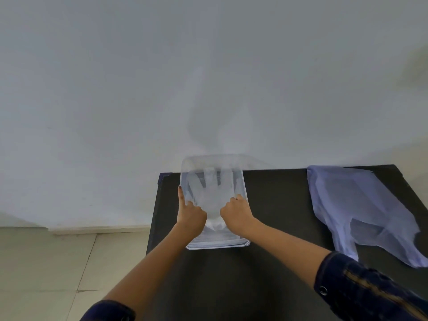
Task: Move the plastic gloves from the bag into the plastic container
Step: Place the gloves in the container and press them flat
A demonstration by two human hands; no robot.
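Note:
A clear rectangular plastic container [245, 181] stands at the far left of a black table [278, 205]. Translucent plastic gloves [212, 186] lie flat inside it, fingers pointing away from me. My left hand [190, 214] rests on the container's left side, its forefinger stretched along the rim and the other fingers curled. My right hand [238, 213] is curled over the container's right half, fingertips pressing down on the gloves. A pale lilac plastic bag [361, 212] lies flat and crumpled on the table's right side, away from both hands.
The table's far edge meets a white wall [208, 77]. Beige tiled floor [46, 262] shows to the left, below the table's left edge. Dark denim sleeves cover both forearms near the bottom of the view.

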